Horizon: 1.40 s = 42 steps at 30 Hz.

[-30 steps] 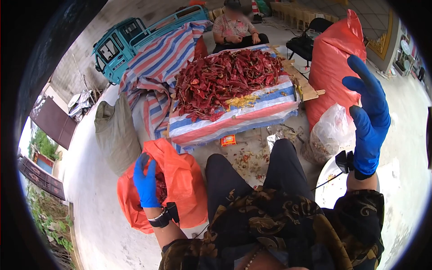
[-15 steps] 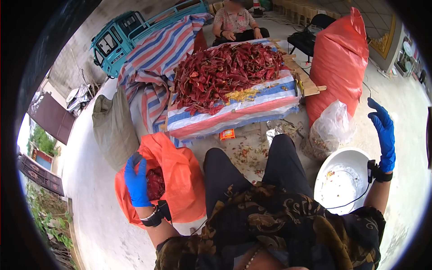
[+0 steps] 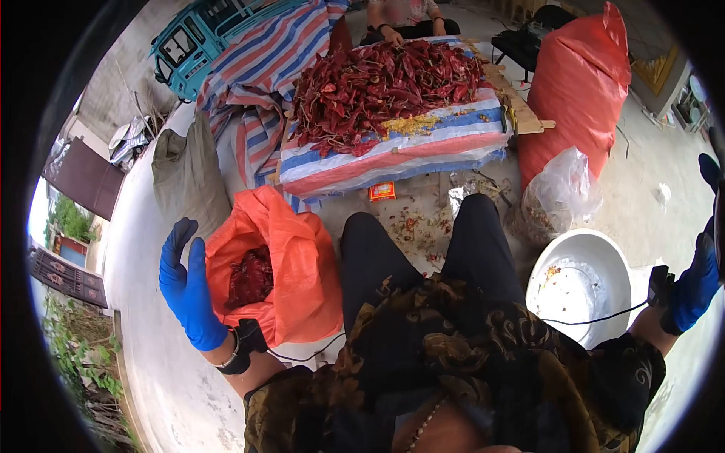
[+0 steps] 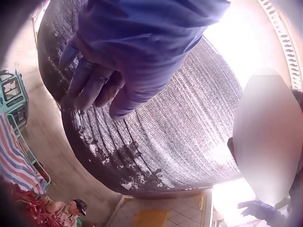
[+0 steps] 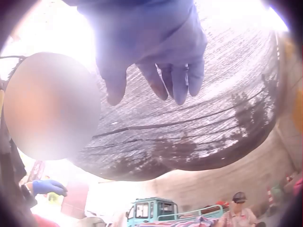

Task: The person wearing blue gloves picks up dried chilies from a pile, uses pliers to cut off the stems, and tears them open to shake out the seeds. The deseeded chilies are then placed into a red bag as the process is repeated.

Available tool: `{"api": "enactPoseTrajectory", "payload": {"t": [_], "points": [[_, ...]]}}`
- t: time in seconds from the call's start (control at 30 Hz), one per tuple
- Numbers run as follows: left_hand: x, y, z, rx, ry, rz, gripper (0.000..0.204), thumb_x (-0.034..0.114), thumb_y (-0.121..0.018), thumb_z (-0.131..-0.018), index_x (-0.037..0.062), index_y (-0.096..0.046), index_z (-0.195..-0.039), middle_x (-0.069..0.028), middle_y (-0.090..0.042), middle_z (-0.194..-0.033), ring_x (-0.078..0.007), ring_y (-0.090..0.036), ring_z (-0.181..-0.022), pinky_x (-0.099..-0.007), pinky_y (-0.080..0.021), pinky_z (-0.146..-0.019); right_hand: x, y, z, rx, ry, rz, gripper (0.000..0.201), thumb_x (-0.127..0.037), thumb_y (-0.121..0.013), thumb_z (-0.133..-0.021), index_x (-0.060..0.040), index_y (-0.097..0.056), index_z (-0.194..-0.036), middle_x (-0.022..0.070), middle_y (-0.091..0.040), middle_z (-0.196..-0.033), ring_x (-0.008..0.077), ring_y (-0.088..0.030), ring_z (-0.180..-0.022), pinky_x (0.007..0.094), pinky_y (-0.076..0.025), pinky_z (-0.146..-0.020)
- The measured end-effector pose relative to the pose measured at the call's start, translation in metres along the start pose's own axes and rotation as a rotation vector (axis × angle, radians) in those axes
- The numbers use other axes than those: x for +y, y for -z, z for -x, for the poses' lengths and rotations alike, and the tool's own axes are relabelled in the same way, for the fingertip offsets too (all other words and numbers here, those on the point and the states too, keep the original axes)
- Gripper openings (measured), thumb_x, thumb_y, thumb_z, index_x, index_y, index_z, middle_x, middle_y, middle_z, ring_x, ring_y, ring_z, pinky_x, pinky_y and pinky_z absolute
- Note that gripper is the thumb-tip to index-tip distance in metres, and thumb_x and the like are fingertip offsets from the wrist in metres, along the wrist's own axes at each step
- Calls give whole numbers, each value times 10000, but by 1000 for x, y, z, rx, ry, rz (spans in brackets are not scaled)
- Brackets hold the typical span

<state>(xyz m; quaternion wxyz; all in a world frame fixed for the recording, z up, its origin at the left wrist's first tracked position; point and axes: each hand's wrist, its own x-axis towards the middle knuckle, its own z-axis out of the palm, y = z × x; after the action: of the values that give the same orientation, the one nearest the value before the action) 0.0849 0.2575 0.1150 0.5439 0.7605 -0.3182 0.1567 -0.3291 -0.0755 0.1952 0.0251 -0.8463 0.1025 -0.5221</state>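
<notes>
My left hand (image 3: 190,291), in a blue glove, is raised just left of an open orange-red sack (image 3: 306,279) with dark red dried chilies (image 3: 251,278) inside. Its fingers are relaxed and hold nothing. At the far right edge of the head view is my right hand (image 3: 696,283), also gloved in blue, raised beyond a white basin (image 3: 581,283). Both wrist views look upward past the gloves: the left hand (image 4: 137,52) and the right hand (image 5: 151,52) show loosely bent, spread fingers with nothing between them. A large heap of dried chilies (image 3: 385,90) covers the striped sheet of a low table (image 3: 393,162).
A tall red sack (image 3: 578,94) and a clear plastic bag (image 3: 563,192) stand to the right of the table. On the left are a grey-green sack (image 3: 189,170) and a blue three-wheeled truck (image 3: 181,53). Another person (image 3: 404,15) sits behind the heap. Scraps litter the floor between my knees.
My left hand has moved left, off the orange-red sack's mouth. The right hand has lowered and moved outward to the right, uncovering the basin. The head view has tilted downward.
</notes>
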Motion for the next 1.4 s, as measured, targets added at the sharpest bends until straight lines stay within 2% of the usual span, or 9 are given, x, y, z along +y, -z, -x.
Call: {"api": "enactPoseTrajectory", "payload": {"t": [0.07,0.13,0.5,0.57,1.0,1.1,1.17,1.3,1.4], "points": [[7,0,4,-18,-30,-12,291,19,-510,-836,-10,-527,-1125,-106,-574,-1084,-157,-515,-1022,-275,-367,-901,-7,-8,-21,19,296,61,929,-599,-671,-610,44,-414,-1228,206,-454,-1220,282,-484,-1081,313,-481,-738],[13,0,9,-22,-27,1,286,13,-502,-837,-14,-528,-1121,-105,-575,-1081,-156,-514,-1022,-272,-367,-900,-24,-25,-41,57,533,-40,933,-619,-632,-641,32,-373,-1258,218,-425,-1241,289,-480,-1093,323,-495,-753],[7,7,17,20,21,80,261,0,-474,-848,-23,-538,-1099,-115,-579,-1067,-152,-519,-1008,-259,-366,-895,-30,-58,-46,58,461,-104,885,-577,-624,-661,29,-378,-1257,211,-424,-1246,283,-467,-1107,326,-468,-782],[7,6,17,41,32,129,263,-15,-543,-809,-19,-555,-1072,-108,-592,-1025,-146,-533,-974,-275,-387,-881,-32,-61,-46,57,440,-106,875,-568,-623,-665,29,-379,-1257,209,-424,-1247,281,-464,-1110,327,-463,-788],[0,-6,17,7,34,129,255,-28,-524,-808,-31,-553,-1061,-111,-597,-1001,-162,-539,-968,-292,-392,-885,-37,-76,-55,76,390,-93,813,-514,-612,-691,25,-384,-1255,200,-423,-1254,273,-446,-1129,332,-429,-826],[-2,-5,18,-17,32,112,243,28,-510,-837,-16,-562,-1071,-100,-602,-1005,-142,-526,-970,-267,-374,-884,-36,-77,-59,87,396,-88,799,-501,-610,-697,25,-385,-1255,198,-423,-1256,271,-442,-1134,333,-421,-834],[-2,-5,17,-13,55,155,255,-27,-524,-805,-31,-554,-1058,-113,-597,-996,-161,-539,-961,-286,-395,-875,-35,-77,-61,93,395,-87,789,-493,-609,-701,24,-386,-1254,196,-423,-1257,270,-439,-1137,334,-416,-840],[1,-7,20,-2,87,162,255,-17,-536,-803,-33,-554,-1057,-119,-600,-999,-167,-545,-963,-281,-399,-868,-46,-88,-43,75,276,-127,770,-476,-605,-710,23,-388,-1254,194,-422,-1259,267,-434,-1143,336,-405,-852],[-7,-7,21,-27,67,174,240,21,-518,-834,-13,-563,-1068,-106,-601,-1008,-148,-538,-959,-269,-386,-880,-48,-94,-48,85,279,-134,756,-464,-603,-716,22,-389,-1253,191,-422,-1261,265,-430,-1147,337,-398,-861]]}}
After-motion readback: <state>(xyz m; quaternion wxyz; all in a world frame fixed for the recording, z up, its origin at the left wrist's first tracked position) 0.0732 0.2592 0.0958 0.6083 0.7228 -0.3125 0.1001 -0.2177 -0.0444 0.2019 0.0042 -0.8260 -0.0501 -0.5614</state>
